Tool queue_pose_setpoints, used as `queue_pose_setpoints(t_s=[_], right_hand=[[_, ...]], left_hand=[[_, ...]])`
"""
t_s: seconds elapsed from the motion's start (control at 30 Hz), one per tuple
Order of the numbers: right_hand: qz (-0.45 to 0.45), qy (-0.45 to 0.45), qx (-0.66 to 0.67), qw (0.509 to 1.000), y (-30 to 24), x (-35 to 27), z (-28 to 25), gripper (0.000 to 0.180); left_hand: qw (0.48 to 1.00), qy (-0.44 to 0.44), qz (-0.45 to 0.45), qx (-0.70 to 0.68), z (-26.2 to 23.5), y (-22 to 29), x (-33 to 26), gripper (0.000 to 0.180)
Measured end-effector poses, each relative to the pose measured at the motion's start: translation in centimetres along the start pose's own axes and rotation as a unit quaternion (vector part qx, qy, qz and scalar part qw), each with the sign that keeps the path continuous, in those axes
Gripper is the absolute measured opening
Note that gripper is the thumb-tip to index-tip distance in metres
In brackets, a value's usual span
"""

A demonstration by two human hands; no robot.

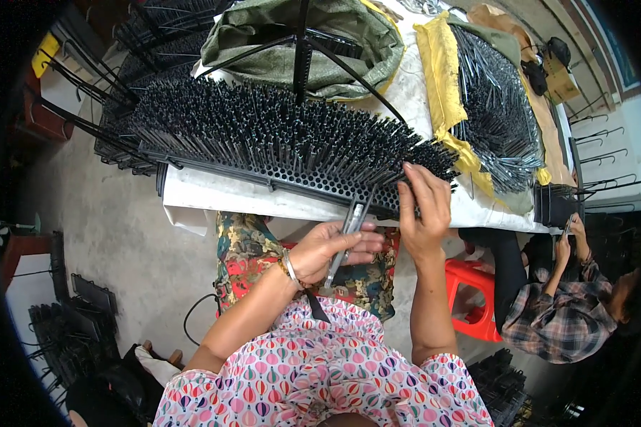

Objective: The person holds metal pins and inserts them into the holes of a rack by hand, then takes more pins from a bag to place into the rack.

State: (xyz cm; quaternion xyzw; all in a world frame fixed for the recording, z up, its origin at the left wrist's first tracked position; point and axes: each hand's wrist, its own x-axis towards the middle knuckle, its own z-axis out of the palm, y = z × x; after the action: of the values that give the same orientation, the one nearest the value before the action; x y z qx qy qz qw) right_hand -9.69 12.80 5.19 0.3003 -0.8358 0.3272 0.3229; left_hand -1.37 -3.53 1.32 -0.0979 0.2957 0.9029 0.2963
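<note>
A long black perforated rack [278, 179] lies across the table before me, densely filled with thin dark rods [263, 128] standing in its holes. Near its front edge, a row of holes shows bare. My left hand [327, 250] is closed around a few loose thin rods [345, 238], thumb on top, just below the rack. My right hand [426, 213] reaches to the rack's right end. Its thumb and fingertips come together among the standing rods; what lies between them is too small to tell.
A green woven sack [249, 43] stands behind the rack, and a yellow-edged sack [502, 107] of loose rods lies to the right. More filled racks [153, 60] are at the far left. A person in a plaid shirt [559, 320] works at right beside a red stool [470, 299].
</note>
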Motion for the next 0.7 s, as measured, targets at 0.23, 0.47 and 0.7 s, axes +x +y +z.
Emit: queue_pose_setpoints(t_s=[0.23,0.47,0.7], right_hand=[[-0.043,-0.132,0.132,0.981,-1.7,-3.6,-2.0,0.034],[-0.148,-0.227,0.086,0.959,-2.5,-5.9,-1.4,0.03],[-0.186,-0.192,0.086,0.96,-2.1,-6.1,-1.6,0.03]], left_hand=[[0.998,0.016,0.025,-0.046,-0.5,-0.3,0.4,0.035],[0.999,0.026,0.026,0.004,-1.1,-0.9,0.8,0.034],[0.999,0.011,0.026,-0.021,-0.4,-1.0,0.4,0.036]])
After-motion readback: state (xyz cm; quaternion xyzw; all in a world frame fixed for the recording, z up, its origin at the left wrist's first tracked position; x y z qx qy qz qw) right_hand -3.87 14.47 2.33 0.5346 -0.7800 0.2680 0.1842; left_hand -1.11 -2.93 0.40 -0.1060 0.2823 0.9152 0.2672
